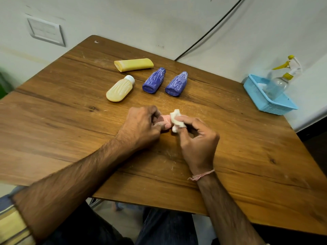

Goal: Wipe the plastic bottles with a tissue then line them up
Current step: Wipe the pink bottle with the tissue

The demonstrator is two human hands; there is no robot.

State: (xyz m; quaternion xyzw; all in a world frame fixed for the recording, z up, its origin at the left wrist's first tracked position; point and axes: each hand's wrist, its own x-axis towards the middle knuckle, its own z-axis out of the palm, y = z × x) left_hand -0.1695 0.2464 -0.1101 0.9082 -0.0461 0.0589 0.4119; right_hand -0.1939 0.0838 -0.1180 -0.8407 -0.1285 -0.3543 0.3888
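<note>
**Head view: the wiping step.** The left hand [143, 126] was curled round a small pink bottle [165, 119] over the middle of the wooden table [53, 112]. Only one end of the bottle showed past the fingers, and whether it touched the wood could not be told. The right hand [196, 138] pinched a crumpled tissue [177, 120] between thumb and fingertips and held it against that exposed end.

Beyond the hands four more bottles lay on their sides. These were a pale yellow bottle [120, 89] with a white cap, a purple bottle [154, 80], a second purple bottle [177, 84] just beside it, and a flat yellow bottle [134, 64] farther back. They were loosely grouped, not in a strict row. A blue basket [269, 101] holding a spray bottle [281, 80] stood at the table's right edge.

To wipe well, the holding hand would probably need to turn the bottle in stages so the tissue reaches the part the fingers cover. A firm grip seems wise, since so small and smooth a thing could slip.
</note>
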